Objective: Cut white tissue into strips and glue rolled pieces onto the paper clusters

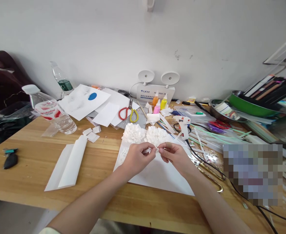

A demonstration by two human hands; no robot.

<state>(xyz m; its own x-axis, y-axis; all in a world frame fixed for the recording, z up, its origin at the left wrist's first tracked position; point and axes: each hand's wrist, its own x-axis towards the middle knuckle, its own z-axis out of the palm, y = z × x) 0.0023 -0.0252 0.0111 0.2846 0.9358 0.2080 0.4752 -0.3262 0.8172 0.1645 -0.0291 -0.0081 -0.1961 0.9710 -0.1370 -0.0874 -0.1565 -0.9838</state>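
Note:
My left hand [138, 157] and my right hand [174, 156] meet over a white sheet [161, 180]. Both are closed, thumb and fingers pinching a small white piece [157, 149] that looks like paper. Fingertips cover most of it. Just beyond the fingers, a left pile of small white crumpled pieces [133, 132] and a right pile of the same [157, 134] lie on the sheet's far part. A hot glue gun [183, 125] stands to the right of the piles, its black cord trailing toward the front right.
Red-and-yellow-handled scissors [128, 113] lie behind the piles. Folded white paper [70, 164] and a water bottle [52, 112] are on the left. Gold-handled scissors [212, 177] lie by my right forearm. Straws and strips [207, 135], a green bowl [247, 105] and small paint bottles [163, 102] crowd the back right.

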